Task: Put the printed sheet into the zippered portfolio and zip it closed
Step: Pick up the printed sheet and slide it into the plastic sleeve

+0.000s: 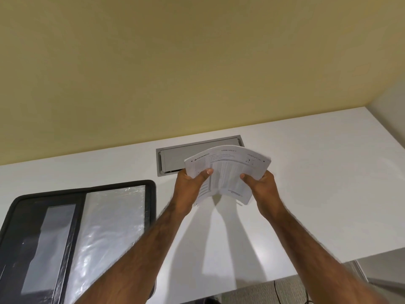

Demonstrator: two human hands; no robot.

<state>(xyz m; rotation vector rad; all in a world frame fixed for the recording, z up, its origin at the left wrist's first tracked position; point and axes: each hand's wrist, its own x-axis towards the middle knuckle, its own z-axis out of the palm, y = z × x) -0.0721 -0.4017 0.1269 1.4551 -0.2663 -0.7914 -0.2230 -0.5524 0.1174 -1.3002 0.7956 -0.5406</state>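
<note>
Here, in the head view, both hands hold the sheet (228, 172) up above the white tabletop (306, 183), well clear of its surface, with its shadow falling on the tabletop below. The left hand (190, 187) is closed on the sheet's left edge, thumb pressed on the printed face and the other fingers hidden behind the paper. The right hand (260, 185) is closed on the right edge the same way, thumb on top. Between the two hands the sheet bows, its middle arching upward and its near edge curling down. The print is too small and blurred to read beyond a few header words, and whether this is one sheet or several stacked together cannot be told.

The portfolio (72, 238) lies open and flat on the tabletop to the left, well apart from the sheet and the left hand. Its black zippered border frames a shiny clear pocket on the right half and a dark panel with a grey strip on the left. Its near and left parts are cut off by the frame edge, and the left forearm covers its near right corner.

Behind the sheet, a grey hatch (175, 159) is set into the tabletop near the yellow wall (197, 62); the sheet hides its right part.
</note>
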